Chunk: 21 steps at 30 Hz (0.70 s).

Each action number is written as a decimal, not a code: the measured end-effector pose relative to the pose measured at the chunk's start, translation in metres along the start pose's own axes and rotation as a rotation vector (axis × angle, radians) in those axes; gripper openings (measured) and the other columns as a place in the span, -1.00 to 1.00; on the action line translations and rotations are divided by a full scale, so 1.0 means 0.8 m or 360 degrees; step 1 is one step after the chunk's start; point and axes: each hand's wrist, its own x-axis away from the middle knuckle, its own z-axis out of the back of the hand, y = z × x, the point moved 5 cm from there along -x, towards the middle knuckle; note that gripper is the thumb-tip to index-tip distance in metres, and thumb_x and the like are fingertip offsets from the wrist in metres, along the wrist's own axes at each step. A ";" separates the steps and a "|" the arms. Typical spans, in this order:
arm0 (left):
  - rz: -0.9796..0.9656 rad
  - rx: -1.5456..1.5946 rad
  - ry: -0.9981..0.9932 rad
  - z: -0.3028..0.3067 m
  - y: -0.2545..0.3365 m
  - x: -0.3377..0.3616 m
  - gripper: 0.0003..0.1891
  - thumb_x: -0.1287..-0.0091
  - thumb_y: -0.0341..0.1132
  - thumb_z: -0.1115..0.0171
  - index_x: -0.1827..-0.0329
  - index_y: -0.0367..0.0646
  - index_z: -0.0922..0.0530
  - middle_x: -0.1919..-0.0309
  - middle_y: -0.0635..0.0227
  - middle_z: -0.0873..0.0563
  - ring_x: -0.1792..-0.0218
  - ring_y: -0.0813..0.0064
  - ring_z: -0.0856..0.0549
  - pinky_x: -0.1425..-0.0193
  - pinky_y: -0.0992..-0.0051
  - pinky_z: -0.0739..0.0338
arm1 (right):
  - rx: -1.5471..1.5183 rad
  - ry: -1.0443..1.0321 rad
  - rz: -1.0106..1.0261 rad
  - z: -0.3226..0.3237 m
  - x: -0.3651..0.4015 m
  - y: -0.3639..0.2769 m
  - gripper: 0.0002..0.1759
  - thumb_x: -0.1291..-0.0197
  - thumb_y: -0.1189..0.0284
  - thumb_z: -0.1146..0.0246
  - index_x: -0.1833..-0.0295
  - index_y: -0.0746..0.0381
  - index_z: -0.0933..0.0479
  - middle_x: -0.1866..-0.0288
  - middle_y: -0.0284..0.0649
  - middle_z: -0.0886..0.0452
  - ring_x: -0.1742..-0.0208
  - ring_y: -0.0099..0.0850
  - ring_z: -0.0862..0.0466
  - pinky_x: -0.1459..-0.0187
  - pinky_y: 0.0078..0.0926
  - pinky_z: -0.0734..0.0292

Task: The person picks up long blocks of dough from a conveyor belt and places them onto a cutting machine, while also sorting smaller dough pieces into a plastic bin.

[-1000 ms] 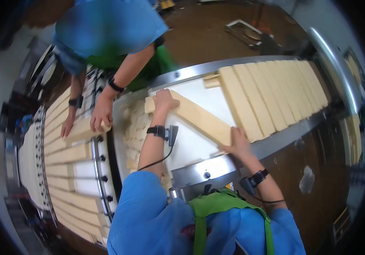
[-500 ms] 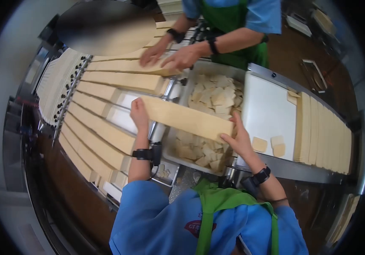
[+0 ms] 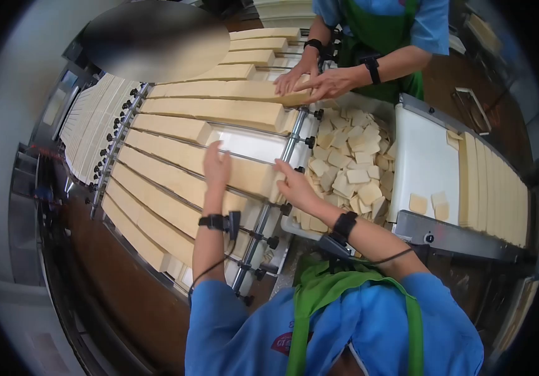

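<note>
Pale yellow, thin square slices stand packed in long rows in the rail-divided lanes. My left hand [image 3: 217, 166] is over one row of slices [image 3: 247, 174], fingers up and apart, slightly blurred. At that row's near end, by the metal crossbar, is my right hand [image 3: 294, 186], its index finger stretched out and thumb apart, fingertips right at the slices. Just beyond my hands a white stretch of lane bed [image 3: 250, 143] shows. A bin of loose slices [image 3: 351, 172] sits to the right of my right hand.
Across the lanes, a co-worker's hands [image 3: 310, 80] rest on the end of another row. A metal crossbar [image 3: 294, 141] with black knobs runs along the lane ends. On the right, a white belt [image 3: 423, 163] carries upright rows of slices [image 3: 492, 188] and several loose ones.
My hands have left the space over the bin, where they held a long row of slices between them, and are now at the lanes. The view has shifted; the co-worker's hands have settled on a row.
</note>
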 end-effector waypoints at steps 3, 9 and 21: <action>-0.0497 0.0194 -0.0344 -0.010 0.104 0.034 -0.74 0.02 -0.43 -0.16 0.21 -0.11 -0.58 0.01 0.10 -0.51 -0.07 0.04 -0.44 -0.12 0.20 -0.31 | -0.0058 0.0050 0.0061 -0.011 -0.005 0.006 -0.44 -0.05 0.50 -0.05 -0.23 0.33 -0.19 0.00 -0.08 -0.52 0.33 -0.35 -0.57 0.20 -0.45 -0.44; -0.0588 -0.0392 -0.0392 -0.031 0.134 0.083 -0.87 0.04 -0.33 -0.27 0.39 -0.05 -0.61 -0.10 -0.04 -0.42 -0.16 -0.02 -0.35 -0.19 0.14 -0.20 | 0.0006 0.0179 -0.0062 0.066 0.029 0.020 -0.45 -0.05 0.43 -0.10 -0.21 0.32 -0.25 -0.18 0.04 -0.36 -0.10 -0.21 -0.47 -0.06 -0.43 -0.38; -0.0566 -0.0051 -0.0805 -0.080 0.224 0.055 -0.83 -0.16 -0.43 -0.10 0.21 -0.23 -0.56 0.02 0.02 -0.54 0.01 0.11 -0.54 -0.07 0.35 -0.42 | 0.1244 0.1582 -0.1051 0.475 0.382 0.104 -0.39 0.06 0.30 -0.28 -0.09 0.37 -0.29 -0.07 0.11 -0.29 -0.01 0.01 -0.43 -0.02 -0.25 -0.40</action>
